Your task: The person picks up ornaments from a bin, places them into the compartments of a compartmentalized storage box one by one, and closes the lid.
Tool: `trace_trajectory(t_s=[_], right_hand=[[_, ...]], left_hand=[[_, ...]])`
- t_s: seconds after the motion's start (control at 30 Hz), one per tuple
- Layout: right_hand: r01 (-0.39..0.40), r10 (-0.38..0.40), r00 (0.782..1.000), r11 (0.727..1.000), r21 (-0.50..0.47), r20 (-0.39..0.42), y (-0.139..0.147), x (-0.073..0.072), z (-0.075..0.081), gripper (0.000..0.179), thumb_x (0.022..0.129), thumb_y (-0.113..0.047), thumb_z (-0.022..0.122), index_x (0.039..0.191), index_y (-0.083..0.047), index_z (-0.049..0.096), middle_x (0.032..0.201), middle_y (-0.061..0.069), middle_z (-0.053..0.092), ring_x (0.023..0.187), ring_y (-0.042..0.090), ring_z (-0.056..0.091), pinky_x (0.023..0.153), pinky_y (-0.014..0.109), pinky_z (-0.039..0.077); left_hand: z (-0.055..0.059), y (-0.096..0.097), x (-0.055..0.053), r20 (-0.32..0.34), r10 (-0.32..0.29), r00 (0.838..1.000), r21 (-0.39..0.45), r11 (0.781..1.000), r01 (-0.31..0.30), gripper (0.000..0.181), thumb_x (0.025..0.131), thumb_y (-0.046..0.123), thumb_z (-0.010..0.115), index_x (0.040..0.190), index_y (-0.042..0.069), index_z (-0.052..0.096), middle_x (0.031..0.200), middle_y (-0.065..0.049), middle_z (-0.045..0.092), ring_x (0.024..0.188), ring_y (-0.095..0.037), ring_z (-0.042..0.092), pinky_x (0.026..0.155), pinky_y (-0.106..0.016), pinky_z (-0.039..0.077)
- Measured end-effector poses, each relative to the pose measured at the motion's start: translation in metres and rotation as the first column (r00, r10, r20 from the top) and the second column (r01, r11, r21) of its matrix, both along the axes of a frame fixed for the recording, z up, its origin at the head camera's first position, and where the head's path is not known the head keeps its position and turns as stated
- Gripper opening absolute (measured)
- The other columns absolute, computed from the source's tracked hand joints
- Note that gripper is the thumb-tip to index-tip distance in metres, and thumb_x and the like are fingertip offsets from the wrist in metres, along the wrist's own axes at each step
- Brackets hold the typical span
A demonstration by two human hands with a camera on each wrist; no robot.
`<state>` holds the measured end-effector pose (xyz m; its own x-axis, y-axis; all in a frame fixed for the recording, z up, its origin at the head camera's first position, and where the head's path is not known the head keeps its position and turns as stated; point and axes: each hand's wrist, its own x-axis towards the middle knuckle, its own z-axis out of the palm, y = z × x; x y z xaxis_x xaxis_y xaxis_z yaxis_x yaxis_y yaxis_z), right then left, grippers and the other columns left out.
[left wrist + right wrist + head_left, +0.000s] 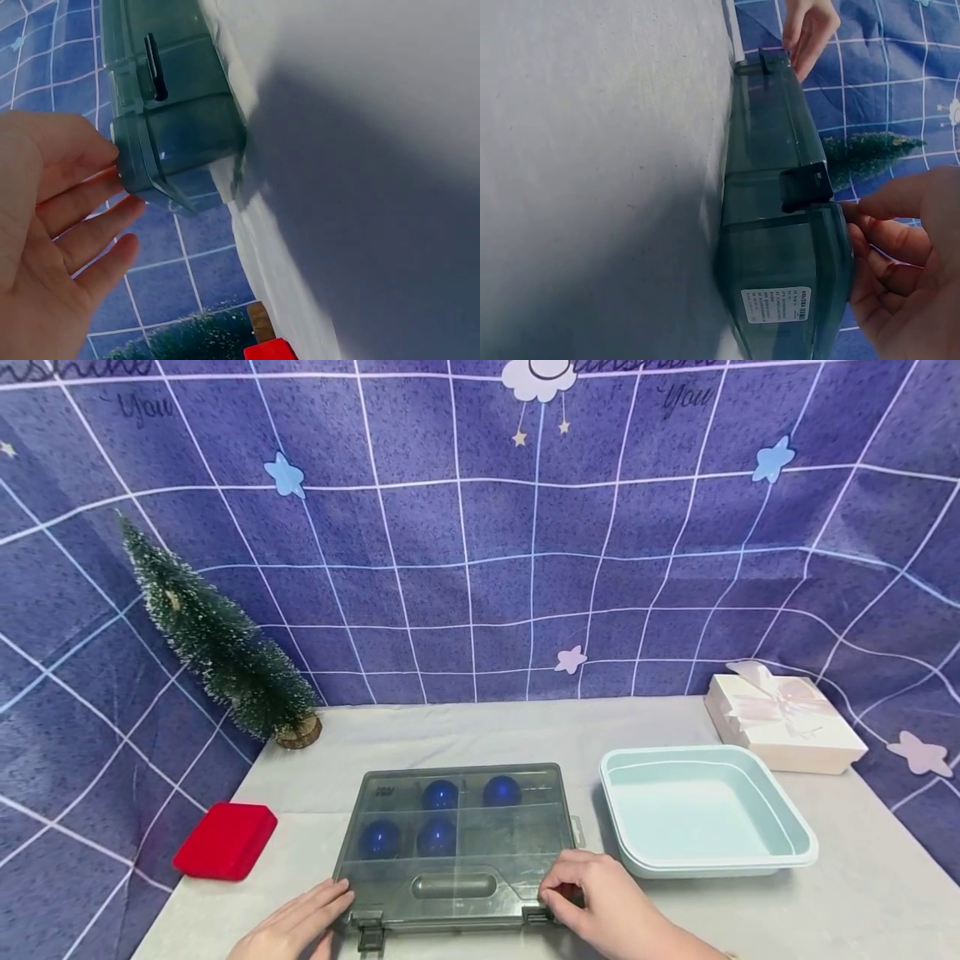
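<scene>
A closed, see-through grey-green plastic storage case (517,839) lies flat on the table, with several shiny blue balls (381,839) inside its compartments. My left hand (300,920) rests at the case's front left corner; in the left wrist view its loosely bent fingers (90,236) touch the edge. Beside that hand, the left latch (371,935) sticks out from the front. My right hand (600,902) holds the front right corner with curled fingers, its thumb close to the right latch (806,187). A white printed label (775,304) is on the case's front side.
A pale blue tray (630,860) stands just right of the case, with a white ribboned gift box (787,718) behind it. To the left are a red box (227,841) and a small frosted Christmas tree (217,643). A blue checked cloth (495,527) hangs behind.
</scene>
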<state>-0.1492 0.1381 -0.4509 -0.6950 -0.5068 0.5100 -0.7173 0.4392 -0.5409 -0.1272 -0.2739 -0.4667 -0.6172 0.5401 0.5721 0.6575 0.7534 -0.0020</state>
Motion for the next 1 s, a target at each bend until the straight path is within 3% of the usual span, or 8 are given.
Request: trace_trajectory(t_s=[0.13,0.4,0.57,0.67,0.73,0.83,0.93,1.0], right_hand=[[0.013,-0.013,1.0,1.0,0.004,-0.003,0.0,0.0,0.001,0.019,0.088,-0.004,0.074,0.084,-0.023,0.072,0.083,-0.021,0.06,0.073,-0.007,0.051,0.062,0.015,0.047],[0.005,-0.005,1.0,0.997,0.074,0.008,-0.007,0.0,0.008,0.013,0.092,-0.011,0.073,0.086,-0.022,0.073,0.084,-0.022,0.058,0.076,-0.003,0.052,0.066,0.018,0.046],[-0.167,0.169,0.985,0.985,0.029,-0.044,-0.027,0.004,0.008,0.009,0.098,-0.011,0.067,0.099,-0.016,0.074,0.095,-0.012,0.068,0.089,0.001,0.06,0.078,0.018,0.05],[-0.31,0.311,0.949,0.95,-0.022,0.048,-0.043,0.009,0.005,0.013,0.1,-0.007,0.061,0.106,-0.011,0.073,0.097,-0.004,0.071,0.091,-0.002,0.061,0.078,0.014,0.05],[-0.376,0.38,0.91,0.925,-0.054,0.167,-0.054,0.014,0.001,0.016,0.1,-0.008,0.061,0.112,-0.008,0.072,0.101,-0.001,0.073,0.092,-0.005,0.061,0.078,0.012,0.049],[-0.39,0.431,0.798,0.902,-0.184,0.421,-0.07,0.023,-0.008,0.02,0.1,-0.014,0.062,0.114,-0.004,0.073,0.102,-0.005,0.075,0.092,-0.006,0.062,0.078,0.016,0.051],[-0.323,0.487,0.631,0.873,-0.366,0.604,-0.085,0.028,-0.02,0.027,0.1,-0.018,0.061,0.117,-0.001,0.073,0.106,-0.01,0.074,0.093,-0.003,0.064,0.08,0.021,0.052],[-0.306,0.567,0.523,0.821,-0.481,0.636,-0.094,0.027,-0.028,0.034,0.102,-0.02,0.057,0.124,0.003,0.069,0.113,-0.003,0.074,0.098,0.001,0.065,0.085,0.024,0.053]], left_hand=[[-0.001,0.0,-0.002,-0.033,-0.034,0.999,0.019,0.999,0.035,0.065,0.105,0.047,0.026,0.112,0.009,0.078,0.117,0.002,0.074,0.106,-0.013,0.069,0.105,-0.005,0.024],[-0.007,-0.003,-0.006,-0.066,-0.092,0.994,-0.025,0.996,0.091,0.064,0.108,0.045,0.028,0.113,0.004,0.078,0.117,-0.003,0.074,0.108,-0.014,0.069,0.1,-0.008,0.035],[-0.012,-0.004,-0.006,-0.099,-0.122,0.987,0.008,0.992,0.124,0.062,0.108,0.044,0.032,0.109,0.003,0.078,0.113,-0.006,0.075,0.128,0.0,0.053,0.1,-0.01,0.035],[-0.014,-0.002,-0.006,-0.12,-0.115,0.986,0.024,0.993,0.119,0.061,0.108,0.044,0.034,0.108,0.003,0.079,0.112,-0.006,0.076,0.137,0.008,0.036,0.102,-0.01,0.032],[-0.015,-0.001,-0.007,-0.127,-0.112,0.986,0.034,0.992,0.117,0.061,0.108,0.044,0.035,0.107,0.002,0.079,0.111,-0.006,0.076,0.138,0.009,0.033,0.102,-0.01,0.031],[-0.015,0.0,-0.007,-0.143,-0.115,0.983,0.041,0.992,0.122,0.06,0.108,0.042,0.035,0.107,0.002,0.079,0.11,-0.007,0.076,0.138,0.008,0.033,0.103,-0.01,0.029],[-0.015,0.001,-0.007,-0.166,-0.128,0.978,0.046,0.989,0.138,0.058,0.108,0.04,0.036,0.105,0.0,0.079,0.109,-0.008,0.076,0.139,0.006,0.034,0.105,-0.01,0.028],[-0.013,0.002,-0.007,-0.171,-0.13,0.977,0.04,0.99,0.138,0.059,0.108,0.039,0.036,0.105,-0.001,0.078,0.109,-0.009,0.076,0.139,0.006,0.034,0.106,-0.01,0.027]])
